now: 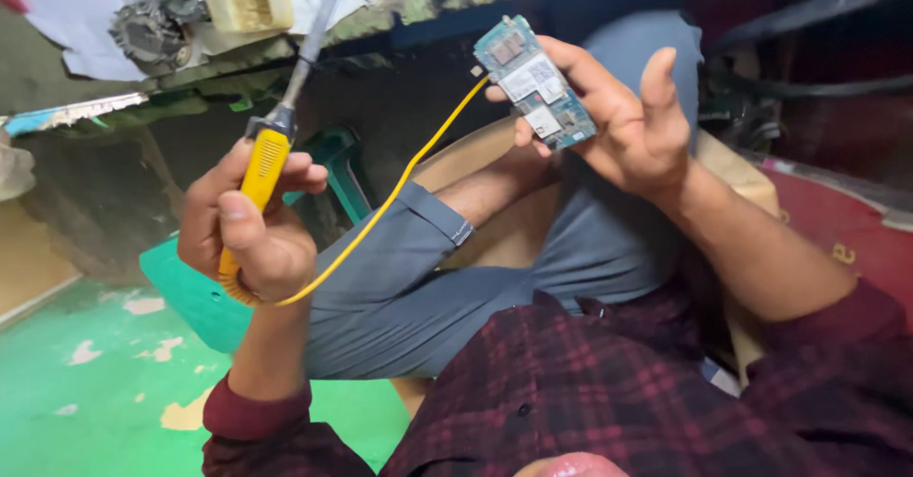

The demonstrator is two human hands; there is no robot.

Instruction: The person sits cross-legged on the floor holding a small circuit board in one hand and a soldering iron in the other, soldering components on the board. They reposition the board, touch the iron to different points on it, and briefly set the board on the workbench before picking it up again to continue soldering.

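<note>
My hands hold a soldering iron and a phone circuit board.

My left hand (249, 228) is clenched round the yellow soldering iron (276, 125), left of centre; my right hand (623, 116), fingers half-curled, pinches the circuit board (534, 82), upper centre. I'd steady both before touching tip to board.

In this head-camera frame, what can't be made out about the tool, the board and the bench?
- Soldering iron in the left hand: its tip is lost in bench clutter in the head view.
- Circuit board in the right hand: components too small; back hidden by fingers.
- Yellow cord: far end passes behind the board.
- Workbench: cut off by the top edge.
</note>
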